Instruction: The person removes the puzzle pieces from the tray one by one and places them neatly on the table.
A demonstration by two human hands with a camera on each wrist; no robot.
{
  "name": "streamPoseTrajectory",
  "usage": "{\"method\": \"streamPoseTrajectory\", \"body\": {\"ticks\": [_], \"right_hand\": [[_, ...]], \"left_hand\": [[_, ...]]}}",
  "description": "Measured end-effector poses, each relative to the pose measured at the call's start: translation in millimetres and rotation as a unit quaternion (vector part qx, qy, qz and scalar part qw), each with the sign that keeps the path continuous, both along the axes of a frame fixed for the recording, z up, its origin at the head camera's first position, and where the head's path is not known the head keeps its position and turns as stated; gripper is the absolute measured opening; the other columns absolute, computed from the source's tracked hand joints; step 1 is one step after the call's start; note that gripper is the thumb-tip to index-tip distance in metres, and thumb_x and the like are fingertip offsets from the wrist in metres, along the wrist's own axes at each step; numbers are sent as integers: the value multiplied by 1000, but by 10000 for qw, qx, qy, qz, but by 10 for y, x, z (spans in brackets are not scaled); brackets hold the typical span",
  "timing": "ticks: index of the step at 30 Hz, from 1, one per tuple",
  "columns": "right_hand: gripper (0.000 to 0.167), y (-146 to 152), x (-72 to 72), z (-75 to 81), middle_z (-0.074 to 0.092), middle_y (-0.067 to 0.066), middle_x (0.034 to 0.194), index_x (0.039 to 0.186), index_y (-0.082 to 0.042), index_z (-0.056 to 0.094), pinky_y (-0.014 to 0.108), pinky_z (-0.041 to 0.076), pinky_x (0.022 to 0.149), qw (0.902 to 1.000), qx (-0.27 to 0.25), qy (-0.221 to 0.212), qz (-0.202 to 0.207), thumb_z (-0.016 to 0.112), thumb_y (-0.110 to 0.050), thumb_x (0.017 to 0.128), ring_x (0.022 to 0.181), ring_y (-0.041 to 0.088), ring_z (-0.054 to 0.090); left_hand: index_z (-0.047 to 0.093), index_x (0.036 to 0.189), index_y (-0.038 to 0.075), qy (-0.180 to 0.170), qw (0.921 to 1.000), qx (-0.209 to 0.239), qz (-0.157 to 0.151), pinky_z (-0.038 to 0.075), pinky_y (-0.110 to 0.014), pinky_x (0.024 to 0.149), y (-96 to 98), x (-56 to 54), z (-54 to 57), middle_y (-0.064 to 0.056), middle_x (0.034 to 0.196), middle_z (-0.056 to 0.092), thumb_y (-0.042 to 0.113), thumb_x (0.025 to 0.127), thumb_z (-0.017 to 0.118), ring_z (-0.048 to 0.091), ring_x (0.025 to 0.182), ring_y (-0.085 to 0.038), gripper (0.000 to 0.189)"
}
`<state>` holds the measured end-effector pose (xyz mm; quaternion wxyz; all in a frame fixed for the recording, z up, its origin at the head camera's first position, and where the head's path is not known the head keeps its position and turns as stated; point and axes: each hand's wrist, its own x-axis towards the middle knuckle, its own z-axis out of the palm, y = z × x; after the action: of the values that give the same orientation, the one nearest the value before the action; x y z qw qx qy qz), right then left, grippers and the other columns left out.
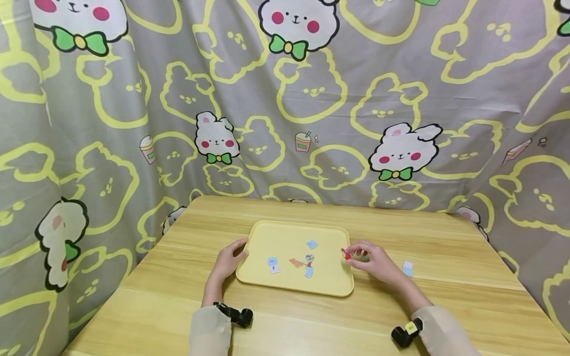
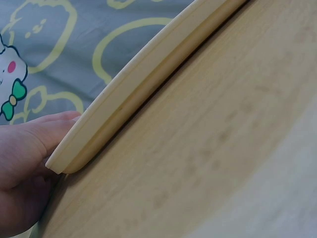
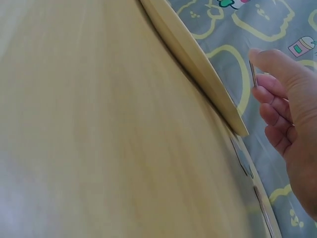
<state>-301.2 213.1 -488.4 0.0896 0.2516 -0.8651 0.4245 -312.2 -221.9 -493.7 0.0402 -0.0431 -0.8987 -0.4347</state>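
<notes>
Between the thumb and fingers of my right hand is a small flat red piece, held over the right rim of a yellow tray. The right wrist view shows that thin piece edge-on at the fingertips, its face hidden. My left hand rests loosely at the tray's left rim, thumb and fingers touching the edge. Inside the tray lie several printed flat pieces: a blue one, a blue-and-white pair, an orange one and a multicoloured group.
A pale pink and blue flat piece lies on the wooden table, right of the tray and near my right forearm. A grey curtain with cartoon animals hangs behind the table and along its sides. Wrist cameras sit on both cuffs.
</notes>
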Motion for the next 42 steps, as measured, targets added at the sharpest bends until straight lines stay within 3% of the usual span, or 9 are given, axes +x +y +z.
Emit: {"method": "streamPoseTrajectory", "body": {"ticks": [7, 18, 27, 35, 42], "right_hand": [[25, 67, 50, 7, 70, 0, 102, 108, -16, 72, 25, 52, 76, 9998, -68, -18, -159, 77, -18, 84, 89, 15, 59], [21, 213, 85, -4, 69, -2, 98, 105, -19, 72, 19, 51, 71, 9996, -16, -9, -272, 77, -23, 85, 86, 6, 57], [21, 321, 101, -29, 70, 2, 98, 104, -14, 73, 19, 52, 67, 9992, -136, 261, -284, 78, -17, 84, 83, 4, 55], [22, 429, 129, -37, 68, 7, 101, 105, -10, 72, 19, 58, 73, 9994, -135, 42, -326, 77, -16, 85, 85, 3, 57], [22, 497, 179, -3, 68, 6, 100, 105, -10, 71, 21, 60, 73, 9992, -36, 162, -363, 77, -12, 84, 85, 3, 60]], "left_hand": [[51, 142, 6, -25, 10000, -3, -18, 33, -54, 119, 0, 4, -6, -20, 147, 50, 15, 98, 59, 40, 140, -41, 46], [50, 143, 7, -65, 10000, -52, 7, 32, -55, 119, -1, 15, 13, -19, 148, 49, 16, 98, 59, 38, 141, -41, 47], [52, 142, 7, -22, 10000, -81, 31, 32, -55, 119, -5, 15, 8, -20, 146, 50, 15, 97, 60, 40, 140, -42, 46], [50, 143, 7, -123, 9999, 45, 32, 31, -53, 120, -6, 7, 2, -18, 148, 49, 17, 97, 60, 39, 142, -40, 48], [50, 143, 7, -117, 9999, 41, 23, 31, -54, 120, 1, 5, 5, -19, 148, 48, 16, 97, 60, 39, 141, -40, 48]]}}
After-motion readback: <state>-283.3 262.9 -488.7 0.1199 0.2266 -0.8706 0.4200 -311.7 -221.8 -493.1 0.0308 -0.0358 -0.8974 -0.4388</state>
